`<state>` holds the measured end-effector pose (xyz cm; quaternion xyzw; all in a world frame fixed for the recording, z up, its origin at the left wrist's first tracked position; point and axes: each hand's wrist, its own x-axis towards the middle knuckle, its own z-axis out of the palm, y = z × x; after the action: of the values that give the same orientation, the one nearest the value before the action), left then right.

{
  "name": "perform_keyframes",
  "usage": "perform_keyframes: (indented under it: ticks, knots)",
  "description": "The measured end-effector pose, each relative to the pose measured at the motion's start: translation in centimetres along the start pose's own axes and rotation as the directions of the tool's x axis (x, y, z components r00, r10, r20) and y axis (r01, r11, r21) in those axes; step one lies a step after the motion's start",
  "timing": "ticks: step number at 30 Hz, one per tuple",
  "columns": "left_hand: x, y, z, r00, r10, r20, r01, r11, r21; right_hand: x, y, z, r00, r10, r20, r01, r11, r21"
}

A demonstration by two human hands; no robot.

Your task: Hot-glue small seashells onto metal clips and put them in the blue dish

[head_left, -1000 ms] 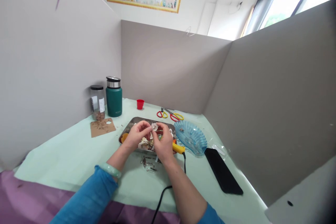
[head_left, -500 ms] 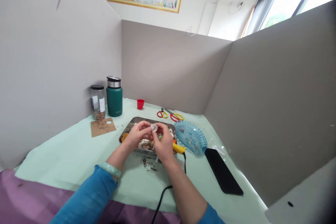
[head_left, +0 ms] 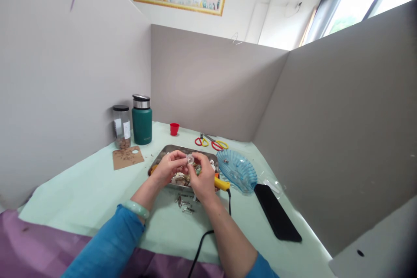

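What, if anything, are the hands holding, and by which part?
A small round clear plastic-looking piece, pinched near its edges by the left hand and right hand; exact finger contact is too small to tell.

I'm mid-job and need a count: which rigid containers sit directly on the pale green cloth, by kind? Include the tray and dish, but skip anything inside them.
Metal tray: 1
Blue dish: 1
Green bottle: 1
Black-lidded clear jar: 1
Red cup: 1
Total: 5
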<state>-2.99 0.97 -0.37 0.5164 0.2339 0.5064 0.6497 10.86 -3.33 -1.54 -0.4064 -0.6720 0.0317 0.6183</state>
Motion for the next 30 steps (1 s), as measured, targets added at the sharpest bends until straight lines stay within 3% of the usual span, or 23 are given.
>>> perform_keyframes:
  ticks: [14,30]
  knots:
    - [0.25,-0.23,-0.28,1.0,-0.013,0.013,0.013,1.0,0.002,-0.03,0.19,0.08,1.0,-0.017,0.003,0.017,1.0,0.001]
    - [0.18,-0.28,0.17,0.995,0.097,0.003,-0.097,0.994,0.052,0.33,-0.47,-0.4,0.992,0.117,0.036,-0.117,0.993,0.003]
